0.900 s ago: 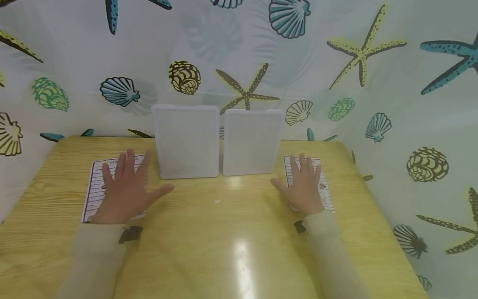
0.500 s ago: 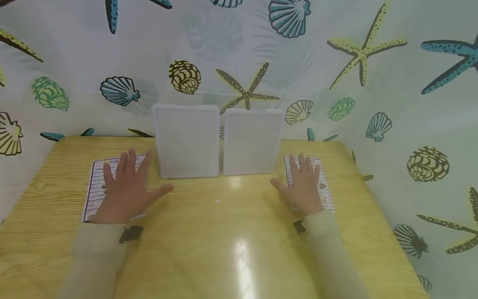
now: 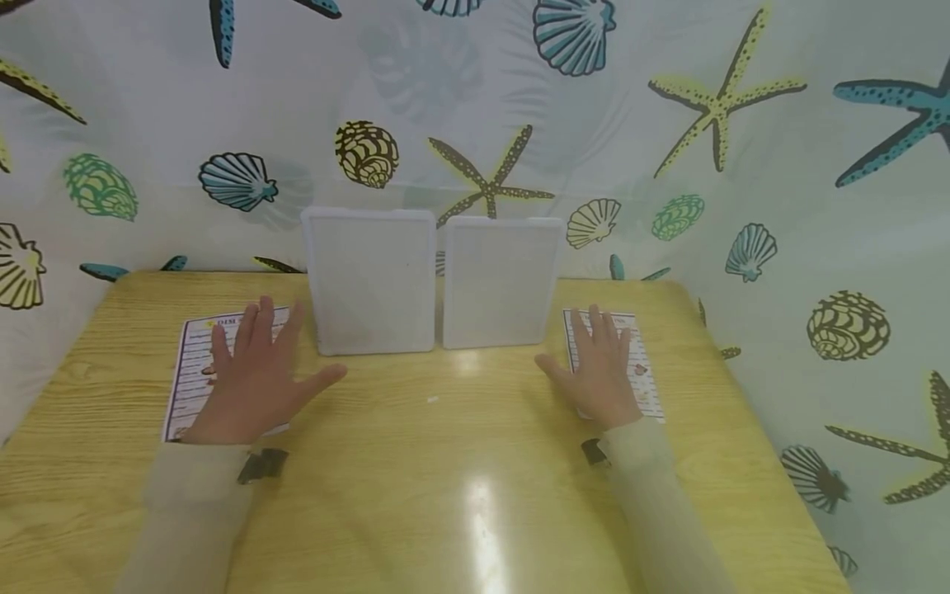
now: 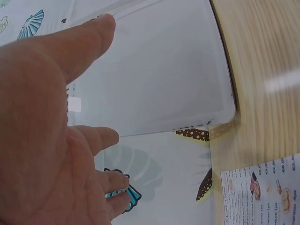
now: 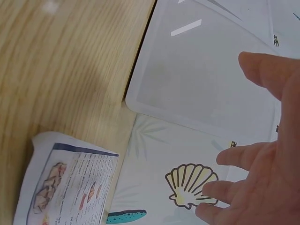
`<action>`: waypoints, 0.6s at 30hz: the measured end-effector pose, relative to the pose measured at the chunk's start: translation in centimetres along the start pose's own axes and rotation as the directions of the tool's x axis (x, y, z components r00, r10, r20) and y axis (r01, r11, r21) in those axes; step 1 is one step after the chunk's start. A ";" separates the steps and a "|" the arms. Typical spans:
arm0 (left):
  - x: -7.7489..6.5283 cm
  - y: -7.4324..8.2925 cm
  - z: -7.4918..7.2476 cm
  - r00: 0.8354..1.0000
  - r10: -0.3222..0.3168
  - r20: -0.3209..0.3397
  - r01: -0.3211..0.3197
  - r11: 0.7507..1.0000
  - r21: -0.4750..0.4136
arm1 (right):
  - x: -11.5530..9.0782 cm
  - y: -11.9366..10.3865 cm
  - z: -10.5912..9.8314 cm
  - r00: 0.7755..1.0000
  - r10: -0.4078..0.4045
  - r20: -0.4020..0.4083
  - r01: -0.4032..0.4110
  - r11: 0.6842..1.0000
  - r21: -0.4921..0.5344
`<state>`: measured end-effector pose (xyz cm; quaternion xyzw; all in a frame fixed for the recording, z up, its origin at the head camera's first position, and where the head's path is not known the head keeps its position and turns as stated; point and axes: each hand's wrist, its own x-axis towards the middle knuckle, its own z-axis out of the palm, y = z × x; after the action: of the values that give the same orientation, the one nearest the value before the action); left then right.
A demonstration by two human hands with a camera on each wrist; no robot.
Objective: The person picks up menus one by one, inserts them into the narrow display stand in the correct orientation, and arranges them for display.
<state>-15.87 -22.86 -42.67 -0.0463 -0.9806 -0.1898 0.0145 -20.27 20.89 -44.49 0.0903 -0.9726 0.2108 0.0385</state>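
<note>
My left hand [image 3: 256, 384] is held over a printed sheet [image 3: 187, 375] with a dark border, its fingers spread and thumb pointing inward. Likewise, my right hand [image 3: 603, 381] is above a smaller-looking printed sheet [image 3: 644, 384] on the right, fingers extended. Neither holds anything. Between them at the back stand two white translucent flat panels with rounded corners, a left panel [image 3: 374, 280] and a right panel [image 3: 500, 280]. In the left wrist view the thumb overlaps a panel [image 4: 159, 70]. Food pictures and lines of text show on the sheet [image 5: 75, 180] in the right wrist view.
The wooden table [image 3: 416, 478] carries a small white scrap [image 3: 433, 399] near its middle. A curtain [image 3: 297, 107] printed with shells and starfish hangs behind the panels and along the right side. Dark pieces hang at both sleeve cuffs, one at the left cuff [image 3: 262, 466].
The fingers of my left hand have shifted slightly to the right, and those of my right hand slightly to the left. The panels and sheets stay where they were.
</note>
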 end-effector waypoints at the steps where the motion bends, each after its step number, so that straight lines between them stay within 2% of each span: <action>1: 0.0 0.1 0.0 1.000 0.002 0.004 -0.002 1.000 -0.003 | 0.0 0.0 0.0 1.000 -0.001 -0.001 0.001 1.000 -0.003; 10: -0.1 0.5 -0.2 1.000 0.016 0.017 -0.016 1.000 -0.027 | 0.0 0.0 0.3 1.000 -0.007 -0.011 0.007 1.000 -0.005; 18: 0.2 -0.1 0.1 0.999 0.033 -0.003 -0.033 0.999 -0.035 | 0.1 0.0 0.5 1.000 0.004 0.007 -0.004 1.000 -0.024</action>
<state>-16.10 -22.89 -42.82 -0.0624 -0.9762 -0.2067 0.0178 -20.43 20.67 -44.90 0.0886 -0.9754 0.1987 0.0359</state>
